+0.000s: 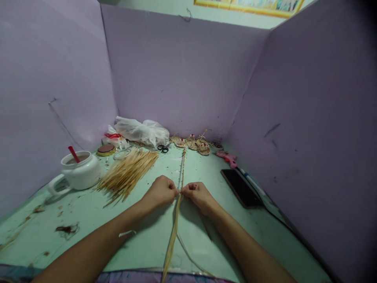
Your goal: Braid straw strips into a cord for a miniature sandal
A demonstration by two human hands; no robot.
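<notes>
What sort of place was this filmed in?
Probably a small handicraft workspace: a table walled in by purple panels. Pointing to that are the bundle of straw-like strips, the woven pieces at the back, and what looks like a glue gun.

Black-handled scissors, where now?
In the head view, the black-handled scissors lie left of centre near the table's back, in front of the white plastic bag, between the straw bundle and the thin braided strand.

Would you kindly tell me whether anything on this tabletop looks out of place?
Yes: a dark tangle of strands lies loose on the green tabletop, nearer the viewer than the white mug, with small scraps nearby; it looks like stray waste.
</notes>
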